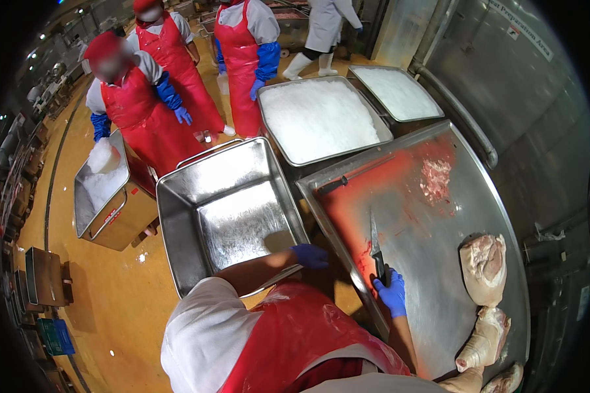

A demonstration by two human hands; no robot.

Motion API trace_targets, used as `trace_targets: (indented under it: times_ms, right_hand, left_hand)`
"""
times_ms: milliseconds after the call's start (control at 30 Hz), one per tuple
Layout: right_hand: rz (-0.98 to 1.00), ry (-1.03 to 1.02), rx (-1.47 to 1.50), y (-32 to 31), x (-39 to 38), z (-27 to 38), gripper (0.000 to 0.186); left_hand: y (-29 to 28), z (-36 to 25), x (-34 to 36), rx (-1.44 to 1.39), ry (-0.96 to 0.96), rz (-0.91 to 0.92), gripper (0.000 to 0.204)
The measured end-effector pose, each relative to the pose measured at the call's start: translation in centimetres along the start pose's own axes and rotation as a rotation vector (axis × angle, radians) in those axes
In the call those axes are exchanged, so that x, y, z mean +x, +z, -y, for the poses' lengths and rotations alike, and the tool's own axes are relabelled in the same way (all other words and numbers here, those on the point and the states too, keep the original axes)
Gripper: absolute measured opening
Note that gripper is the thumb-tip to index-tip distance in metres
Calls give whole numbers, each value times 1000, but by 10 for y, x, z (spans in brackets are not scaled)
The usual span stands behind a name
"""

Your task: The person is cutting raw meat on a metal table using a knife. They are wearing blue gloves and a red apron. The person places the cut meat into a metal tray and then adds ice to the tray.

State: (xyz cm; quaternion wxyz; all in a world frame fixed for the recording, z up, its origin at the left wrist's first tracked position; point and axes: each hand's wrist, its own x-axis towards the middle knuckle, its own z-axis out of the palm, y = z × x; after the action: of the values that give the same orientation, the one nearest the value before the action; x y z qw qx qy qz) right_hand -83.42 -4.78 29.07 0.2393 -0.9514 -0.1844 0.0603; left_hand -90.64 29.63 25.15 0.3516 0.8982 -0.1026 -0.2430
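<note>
My right hand [392, 293], in a blue glove, is at the left side of the steel work table [432, 288]. Its fingers close round the black handle of a knife [374, 241], whose blade points away from me over the blood-stained surface. My left hand [310, 256], also gloved in blue, hangs between the table and an open steel tub [166, 216]; its fingers are too dark and small to read. Farther up the table lies a sharpening steel [347, 180] with a black handle. Pale meat scraps [436, 180] sit at the far end.
Skin-on pork legs [484, 268] line the table's right edge. Beyond stand two tubs of ice [321, 118] [396, 93]. At left, a co-worker [134, 108] stands by an ice-filled cart [121, 219]; other people stand behind. A pipe [462, 121] runs along the right wall.
</note>
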Motion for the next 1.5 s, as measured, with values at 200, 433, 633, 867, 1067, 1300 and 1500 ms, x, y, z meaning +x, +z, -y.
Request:
trace_targets:
  times_ms: [200, 433, 633, 867, 1067, 1300, 1500]
  right_hand:
    - [-9, -65, -87, 39, 35, -11, 58]
    - [369, 349, 888, 16, 42, -20, 30]
    - [113, 464, 1521, -30, -11, 8, 12]
    - [90, 648, 1515, -38, 28, -3, 34]
    - [159, 612, 1523, -48, 44, 11, 32]
    - [177, 655, 1323, 0, 52, 12, 36]
    - [114, 701, 1377, 31, 40, 12, 38]
  left_hand:
    - [-43, -16, 11, -11, -4, -98, 39]
    - [-100, -9, 51, 104, 30, -280, 33]
    - [-103, -17, 79, 270, -8, -385, 32]
    - [-64, -30, 81, 235, 109, -344, 36]
    - [-106, -15, 61, 296, -240, -384, 49]
    - [-114, 19, 71, 328, -172, -567, 63]
    - [-111, 37, 79, 386, -106, -702, 66]
